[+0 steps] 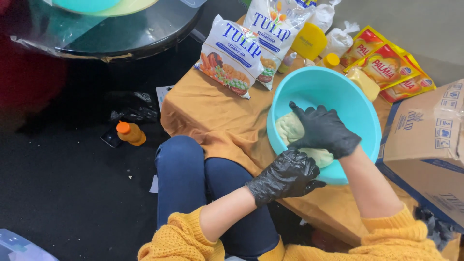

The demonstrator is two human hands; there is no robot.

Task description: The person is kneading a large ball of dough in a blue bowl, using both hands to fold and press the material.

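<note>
While the right hand (pixel 325 129), in a black glove, presses down on the dough (pixel 296 135), its fingers are spread and curled over the pale lump, not clamped shut on it. That dough lies in the bottom of the bowl (pixel 338 92), a turquoise plastic one tilted toward the person and resting on the near edge of the cloth (pixel 217 121). Just below the rim, the left hand (pixel 285 175), also gloved in black, grips the bowl's near edge, its fingers closed around the lip. Both forearms are bare below mustard knitted sleeves (pixel 183 237), and dark blue knees (pixel 193 169) show just left of the bowl.

Ochre in colour, the cloth covers a low surface. At its far side two white flour bags (pixel 231 55) lean side by side, well apart from the hands. Right of them stand a yellow tub (pixel 309 41) and a small yellow-capped bottle (pixel 331 60), with knotted clear bags (pixel 338 38) behind. Several red and yellow sachets (pixel 391 67) fan out beyond the bowl's far rim, and a pale yellow block (pixel 363 82) lies just beside that rim. A cardboard box (pixel 425 145) sits at the right, near the right arm. On the dark floor to the left lies an orange bottle (pixel 130 133) beside a crumpled black bag (pixel 133 104).
</note>
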